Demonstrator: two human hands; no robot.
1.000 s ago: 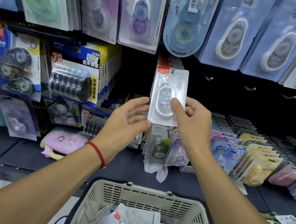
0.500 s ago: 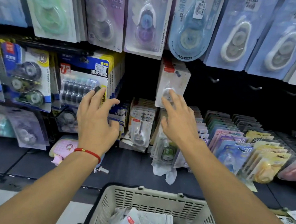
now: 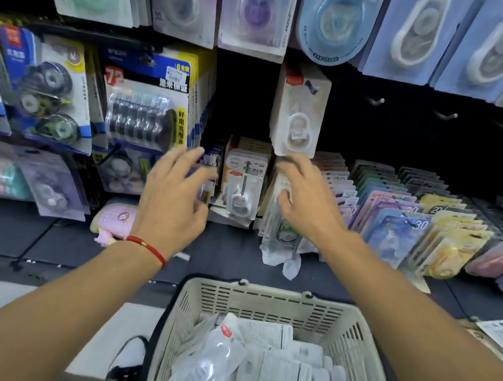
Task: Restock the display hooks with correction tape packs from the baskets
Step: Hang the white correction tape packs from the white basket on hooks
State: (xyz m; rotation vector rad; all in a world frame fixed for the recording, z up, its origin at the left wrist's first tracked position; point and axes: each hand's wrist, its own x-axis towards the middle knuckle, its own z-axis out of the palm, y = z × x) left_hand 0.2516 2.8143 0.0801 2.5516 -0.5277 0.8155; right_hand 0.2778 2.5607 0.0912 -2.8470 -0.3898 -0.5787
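A white correction tape pack [image 3: 300, 113] with a red tab hangs on a hook in the middle row of the display. My right hand [image 3: 306, 200] hovers just below its bottom edge, fingers spread and loose, holding nothing. My left hand [image 3: 176, 193], with a red string at the wrist, is level with it to the left, fingers relaxed and empty, blurred by motion. Below, a beige basket [image 3: 261, 303] holds several clear and white packs [image 3: 255, 370] lying in a heap.
Bare hooks [image 3: 377, 101] [image 3: 445, 115] stick out of the dark panel right of the hung pack. Larger tape packs hang above and at left. Rows of coloured packs [image 3: 405, 223] stand on the shelf at right. A pink item [image 3: 118, 220] lies on the shelf.
The white pack went from my two hands onto the hook. My right hand let go of it and dropped below it; my left hand moved back toward the middle.
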